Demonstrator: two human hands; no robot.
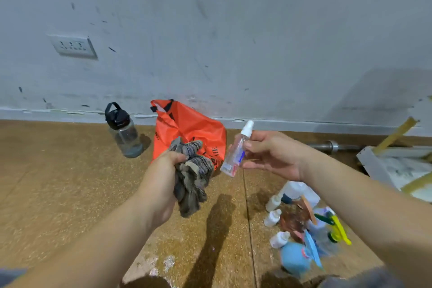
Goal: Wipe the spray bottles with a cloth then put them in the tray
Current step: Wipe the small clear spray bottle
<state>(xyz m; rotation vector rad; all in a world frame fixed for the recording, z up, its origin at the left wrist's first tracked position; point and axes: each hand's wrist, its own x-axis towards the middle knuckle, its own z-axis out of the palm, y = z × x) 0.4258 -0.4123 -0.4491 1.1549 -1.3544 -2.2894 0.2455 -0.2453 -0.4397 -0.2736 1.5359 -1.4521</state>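
My left hand (163,170) grips a bunched grey patterned cloth (191,177); the fingers are curled tight round its upper part, and the loose end hangs below the fist toward 6 o'clock. My right hand (273,156) holds one small clear bottle (233,154) in the air at 3 o'clock of the cloth. The thumb presses its near side just under the white spray cap. The lower fingers reach out straight beneath it, and how the fingers behind it lie I cannot tell. The bottle is tilted, cap toward 1 o'clock and base toward 7 o'clock; it has a blue and red label. Cloth and bottle are just beside each other, with a narrow gap showing. The other bottles (280,220) lie in a loose heap on the brown floor (70,194) at 5 o'clock of the view, under my right forearm: several small white ones, a blue one, and one with a yellow-green trigger. An orange bag (187,124) stands against the wall (233,30) at 12 o'clock of the cloth. A clear jug (125,135) with a black lid stands at 9 o'clock of the bag. A socket (73,46) is on the wall at 10 o'clock of the view, and white boards (392,168) lie at 3 o'clock.
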